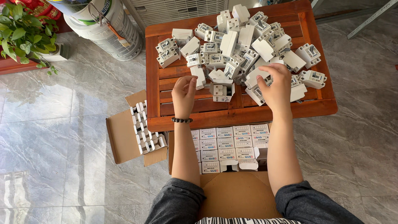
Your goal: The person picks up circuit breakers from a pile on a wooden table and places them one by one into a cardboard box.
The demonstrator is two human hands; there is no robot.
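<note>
A heap of white breakers is spread over the upper part of the wooden bench. At centre, a small open box is flanked by the half-curled, empty left hand. A breaker is gripped by the right hand. Below the bench, a carton of white-labelled boxes is seen; at left, another carton.

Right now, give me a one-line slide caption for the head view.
Two hands, left hand and right hand, sort white circuit breakers on a wooden table above a box of small cartons.

A home workspace: marble-tiled floor, potted plant, low wooden table.
</note>
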